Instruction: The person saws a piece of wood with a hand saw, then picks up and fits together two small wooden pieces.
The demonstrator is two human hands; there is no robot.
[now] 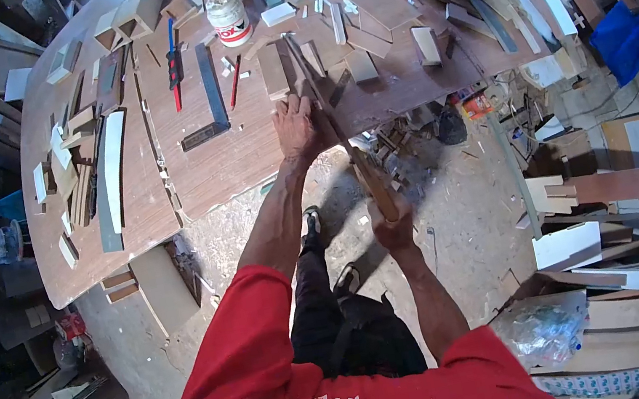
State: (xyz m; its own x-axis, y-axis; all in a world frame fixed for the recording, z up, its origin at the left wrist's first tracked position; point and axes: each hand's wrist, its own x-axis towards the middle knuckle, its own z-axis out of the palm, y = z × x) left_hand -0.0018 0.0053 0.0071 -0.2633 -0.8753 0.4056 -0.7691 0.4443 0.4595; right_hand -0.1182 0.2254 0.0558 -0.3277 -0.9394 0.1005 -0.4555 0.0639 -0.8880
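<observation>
My right hand (395, 229) is closed around the wooden handle of a hand saw (370, 178). Its long narrow blade, seen nearly edge-on, slants up over the bench edge beside a wood block (274, 71). On the near end of that block my left hand (296, 127) presses with curled fingers, close to the left side of the blade. Whether the teeth touch wood cannot be made out. Left of the hands lie a try square (212, 90) and a red pencil (236, 82). Small wood blocks (361, 66) sit right of the blade.
A white tub (228, 21) stands at the back of the brown workbench (220, 170). A red-and-black tool (173, 67) lies farther left. Offcuts and strips cover both bench sides. Stacked boards (630, 311) and a blue bag (625, 41) are at right; scraps litter the floor.
</observation>
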